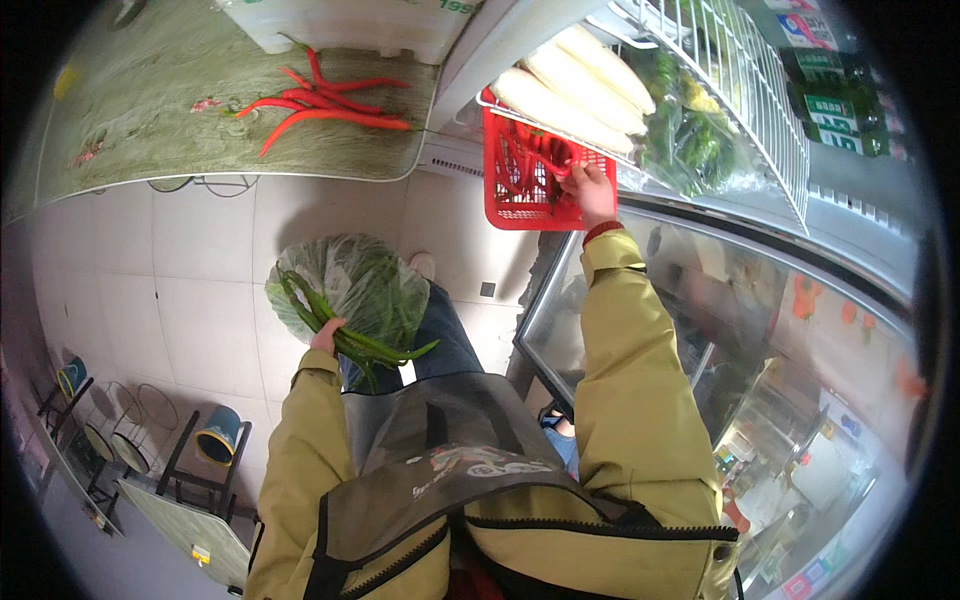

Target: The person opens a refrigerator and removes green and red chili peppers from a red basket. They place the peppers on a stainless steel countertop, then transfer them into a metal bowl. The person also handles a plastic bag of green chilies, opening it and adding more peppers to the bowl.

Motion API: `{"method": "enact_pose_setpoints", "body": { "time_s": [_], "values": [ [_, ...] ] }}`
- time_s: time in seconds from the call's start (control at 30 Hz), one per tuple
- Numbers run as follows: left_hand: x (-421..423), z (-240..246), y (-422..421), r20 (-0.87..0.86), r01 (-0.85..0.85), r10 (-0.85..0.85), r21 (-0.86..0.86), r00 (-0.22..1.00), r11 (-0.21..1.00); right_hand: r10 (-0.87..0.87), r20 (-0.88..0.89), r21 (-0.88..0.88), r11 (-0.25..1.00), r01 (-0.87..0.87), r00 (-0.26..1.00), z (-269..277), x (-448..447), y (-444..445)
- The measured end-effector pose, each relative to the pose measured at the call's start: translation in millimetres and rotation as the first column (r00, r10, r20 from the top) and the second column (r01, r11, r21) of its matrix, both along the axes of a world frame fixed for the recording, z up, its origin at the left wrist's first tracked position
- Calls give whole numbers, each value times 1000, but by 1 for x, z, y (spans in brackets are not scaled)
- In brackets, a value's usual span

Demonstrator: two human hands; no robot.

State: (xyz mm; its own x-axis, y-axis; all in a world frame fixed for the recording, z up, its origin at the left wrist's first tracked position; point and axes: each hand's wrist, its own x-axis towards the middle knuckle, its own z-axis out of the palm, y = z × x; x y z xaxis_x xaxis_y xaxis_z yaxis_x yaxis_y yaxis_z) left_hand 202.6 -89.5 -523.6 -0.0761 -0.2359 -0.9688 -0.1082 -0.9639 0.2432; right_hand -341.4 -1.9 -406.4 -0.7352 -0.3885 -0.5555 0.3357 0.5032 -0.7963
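My left hand [327,335] is closed around a bunch of long green chili peppers [360,346]. Beneath them is a clear plastic bag [349,262] filled with more green peppers. My right hand [591,191] reaches over the right side of a red plastic basket [507,219] at the edge of a fridge shelf, its fingertips at the red chili peppers [514,161] inside; whether it grips one is unclear. More long red chili peppers [322,105] lie in a loose pile on the tabletop at the upper left.
White radishes [574,86] and bagged green vegetables [690,142] fill the wire shelf [750,97] beside the basket. Green bottles [840,120] stand farther right. The open glass fridge door [675,300] is beside my right arm. A white foam box [352,26] stands on the table; stools [210,465] are lower left.
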Motion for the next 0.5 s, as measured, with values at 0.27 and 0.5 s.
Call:
{"method": "enact_pose_setpoints", "body": {
  "time_s": [0.27, 0.5],
  "values": [
    [1, -1, 1, -73, -36, 38, 36, 997, 999, -133, 172, -283, 942, 178, 976, 10, 36, 31],
    [5, 2, 0, -27, -50, 51, 48, 998, 998, 24, 294, -435, 894, 112, 955, 48, 81, 21]
  ]
}}
